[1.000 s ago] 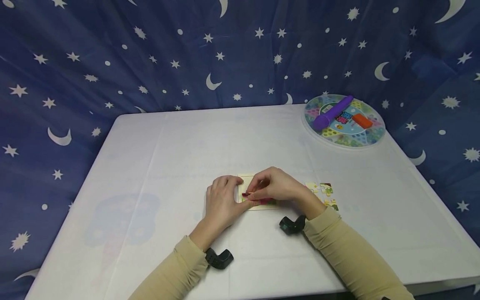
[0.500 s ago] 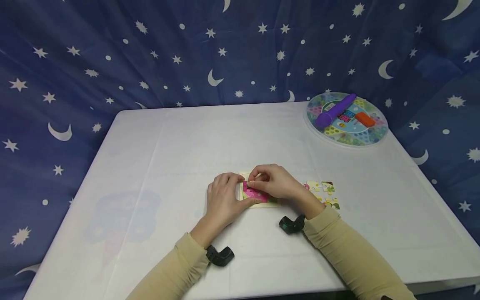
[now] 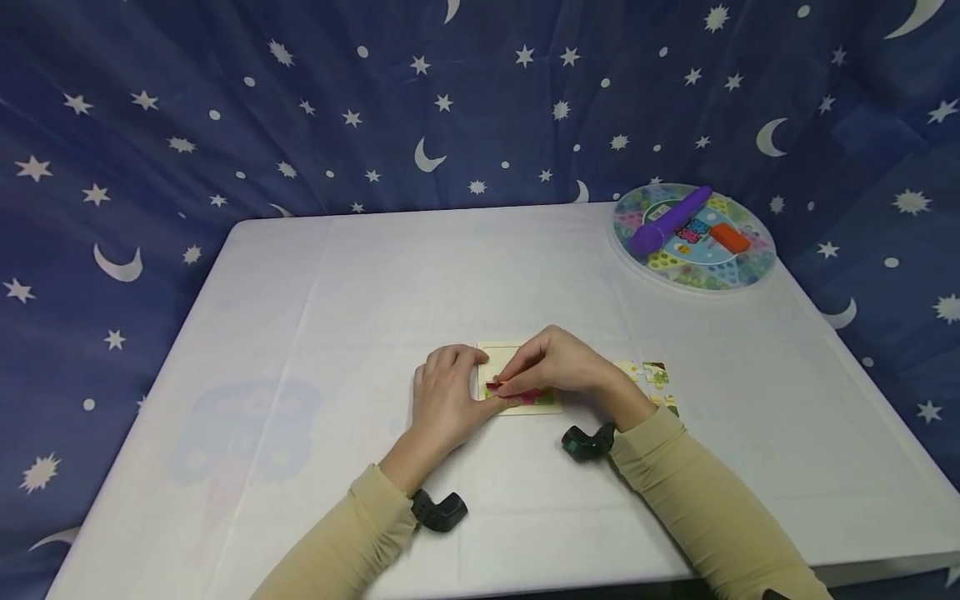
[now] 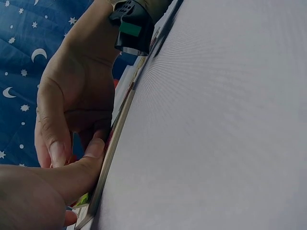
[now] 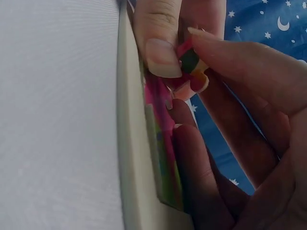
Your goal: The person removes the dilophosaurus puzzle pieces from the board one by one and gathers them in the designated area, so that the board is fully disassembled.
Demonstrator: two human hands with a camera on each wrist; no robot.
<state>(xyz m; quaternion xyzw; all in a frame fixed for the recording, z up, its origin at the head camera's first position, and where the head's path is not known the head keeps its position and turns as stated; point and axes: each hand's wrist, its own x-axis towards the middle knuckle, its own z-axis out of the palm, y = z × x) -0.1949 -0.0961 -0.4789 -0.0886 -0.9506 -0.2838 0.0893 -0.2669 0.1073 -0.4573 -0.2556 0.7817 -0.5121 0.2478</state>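
A cream-framed jigsaw board [image 3: 489,357] lies on the table, with pink and green picture parts along its near side. My left hand [image 3: 447,390] holds it at its left side, thumb along the near edge and fingers by the far left corner. Over the board, my right hand [image 3: 561,363] pinches a small puzzle piece between thumb and forefinger. In the right wrist view that puzzle piece [image 5: 190,60] shows pink, dark green and yellow, tilted above the board. The left wrist view shows the left thumb [image 4: 79,175] across the board's edge; fingers hide most of the picture.
Several loose puzzle pieces [image 3: 655,375] lie right of the board, partly behind the right wrist. A round game board [image 3: 693,279] at the far right carries a purple toy microphone [image 3: 670,223] and an orange block [image 3: 729,238]. A starry curtain [image 3: 480,108] hangs behind.
The right hand has tilted the pinched puzzle piece and shifted it slightly towards the near side over the last half second. The left hand stays in place on the board.
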